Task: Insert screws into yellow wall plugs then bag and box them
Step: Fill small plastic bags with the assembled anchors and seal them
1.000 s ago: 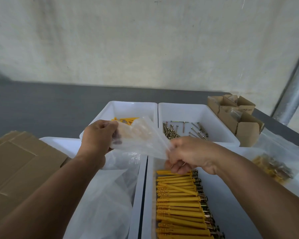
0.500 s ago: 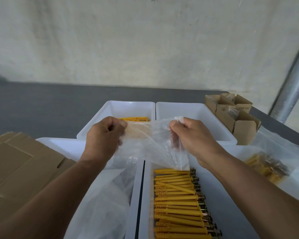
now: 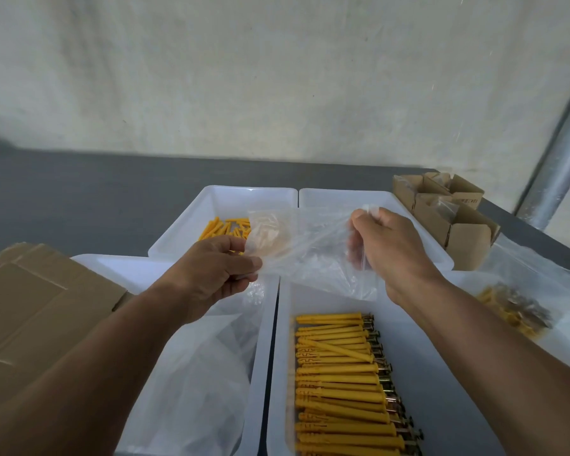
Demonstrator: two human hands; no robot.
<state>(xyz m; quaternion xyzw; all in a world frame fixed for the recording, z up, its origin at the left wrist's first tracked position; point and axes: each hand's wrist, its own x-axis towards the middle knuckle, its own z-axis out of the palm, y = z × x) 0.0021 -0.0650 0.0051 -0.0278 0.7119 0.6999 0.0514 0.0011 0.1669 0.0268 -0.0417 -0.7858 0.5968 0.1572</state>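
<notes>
Both hands hold a clear plastic bag (image 3: 310, 251) stretched between them above the white trays. My left hand (image 3: 211, 274) pinches its left edge between thumb and fingers. My right hand (image 3: 385, 245) grips its top right corner with curled fingers. Below, the near right tray (image 3: 441, 373) carries a row of yellow wall plugs with screws in them (image 3: 339, 383). The far left tray (image 3: 191, 225) holds loose yellow plugs (image 3: 224, 227). The bag and my right hand hide the inside of the far right tray (image 3: 339, 197).
Flat cardboard sheets (image 3: 30, 307) lie at the left. The near left tray (image 3: 125, 268) contains more clear bags (image 3: 204, 383). Small cardboard boxes (image 3: 448, 212) stand at the far right, a filled bag of plugs (image 3: 514, 311) in front of them. A metal post (image 3: 560, 166) rises at right.
My hands have pulled apart, spreading the bag wider. My right hand rose from the bag's lower edge to its top right corner. My left hand dropped a little, and the loose plugs show behind it.
</notes>
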